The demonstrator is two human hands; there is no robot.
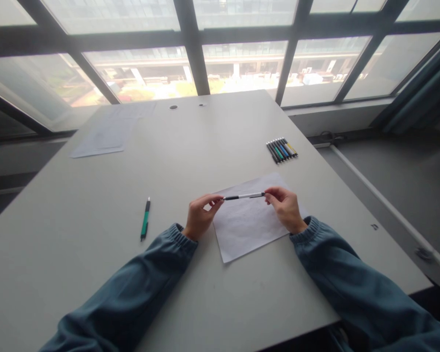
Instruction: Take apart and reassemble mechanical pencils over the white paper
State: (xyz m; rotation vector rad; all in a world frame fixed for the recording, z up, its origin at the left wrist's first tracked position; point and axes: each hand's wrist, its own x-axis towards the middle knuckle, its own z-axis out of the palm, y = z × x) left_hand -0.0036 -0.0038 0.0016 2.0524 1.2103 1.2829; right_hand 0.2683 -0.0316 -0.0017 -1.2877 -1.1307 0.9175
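My left hand (pixel 200 215) pinches dark end of white pen (pixel 244 196); my right hand (pixel 285 205) pinches other end. Pen held level, just above white sheet (pixel 247 227), not touching it. Sheet lies on grey table (pixel 95 274), near its front edge. Green pen (pixel 145 218) left of sheet, well apart. Row of pens (pixel 281 149) beyond sheet, toward right. Other papers (pixel 104 134) far left of sheet, near window (pixel 220 49).

Bare table (pixel 212 142) between green pen (pixel 145 219), pens (pixel 282 149)
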